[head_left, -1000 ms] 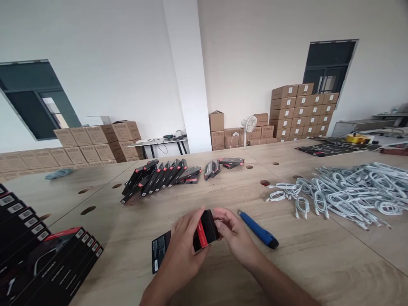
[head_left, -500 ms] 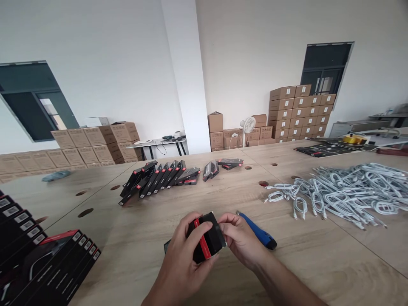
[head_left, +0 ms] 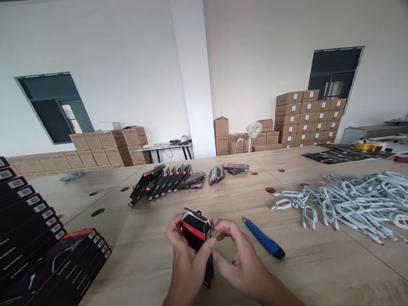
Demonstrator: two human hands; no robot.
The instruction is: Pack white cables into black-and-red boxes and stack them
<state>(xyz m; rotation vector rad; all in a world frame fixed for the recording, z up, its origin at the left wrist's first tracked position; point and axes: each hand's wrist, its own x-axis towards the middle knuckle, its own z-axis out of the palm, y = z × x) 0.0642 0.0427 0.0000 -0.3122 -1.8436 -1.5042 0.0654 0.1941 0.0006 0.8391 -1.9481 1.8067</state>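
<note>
My left hand [head_left: 188, 255] is wrapped round a small black box [head_left: 195, 228] with a red band, fingers behind it and thumb on its front right edge. The box is tilted up, and its top flap stands raised. At the box's right side is my right hand [head_left: 237, 255], with thumb and fingers apart and fingertips at the box's edge; nothing shows between them. Another black box [head_left: 209, 272] shows below, partly hidden by my left hand. Right of my hands, a blue utility knife [head_left: 264, 239] lies on the wooden table [head_left: 140, 255].
Stacked black boxes [head_left: 73, 263] fill the near left. More black boxes [head_left: 168, 180] lean in a row farther back. On the right is a heap of grey-white cables [head_left: 353, 204]. Black printed sheets [head_left: 331, 155] lie beyond it. The table has round holes [head_left: 97, 211].
The box has been turned more upright, its flap end now facing up. My right hand's fingers have spread from a pinch at its edge. The view has shifted left.
</note>
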